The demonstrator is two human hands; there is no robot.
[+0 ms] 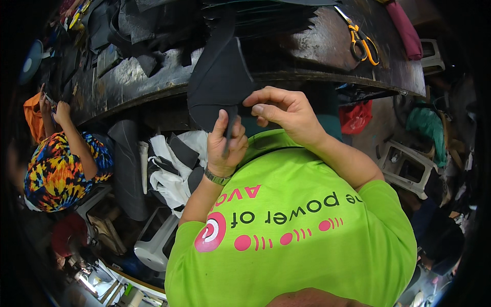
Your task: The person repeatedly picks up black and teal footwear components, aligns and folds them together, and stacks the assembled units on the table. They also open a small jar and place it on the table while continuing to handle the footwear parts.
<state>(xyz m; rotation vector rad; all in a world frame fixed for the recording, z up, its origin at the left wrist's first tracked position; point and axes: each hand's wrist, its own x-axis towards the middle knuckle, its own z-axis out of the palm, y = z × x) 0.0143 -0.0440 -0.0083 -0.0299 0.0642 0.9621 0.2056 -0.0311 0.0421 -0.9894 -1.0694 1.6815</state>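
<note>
We hold one black fabric piece (220,77) up in front of the dark worn workbench (327,41), its lower edge just above our chest. Our left hand (225,146) is closed around a narrow fold at the bottom; our right hand (286,110) pinches the same edge beside it between thumb and fingers. We judge the cloth could slip or twist out of line, since only its lower edge is gripped and the rest stands free. On the bench lie one pair of orange-handled scissors (363,43), well apart from us, and a heap of dark offcuts (148,30). One co-worker in a multicoloured shirt (56,169) works at far left.
</note>
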